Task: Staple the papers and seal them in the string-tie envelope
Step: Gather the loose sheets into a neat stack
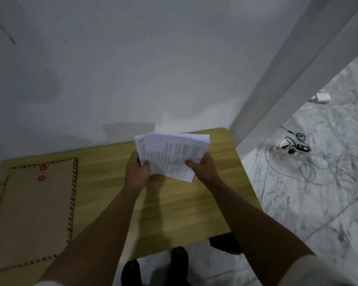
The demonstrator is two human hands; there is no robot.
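Note:
A stack of white printed papers (pixel 170 153) is held up above the wooden table (pixel 174 203), tilted away from me. My left hand (pixel 137 170) grips the stack's near left edge and my right hand (pixel 203 167) grips its near right edge. A brown string-tie envelope (pixel 33 213) with two red discs near its far end and a dark-patterned border lies flat on the left part of the table. No stapler is in view.
A white wall rises right behind the table. To the right, a white beam (pixel 277 89) slants down to the marble floor, where a power strip with cables (pixel 291 149) lies. Dark shoes (pixel 178 261) show below the table's near edge.

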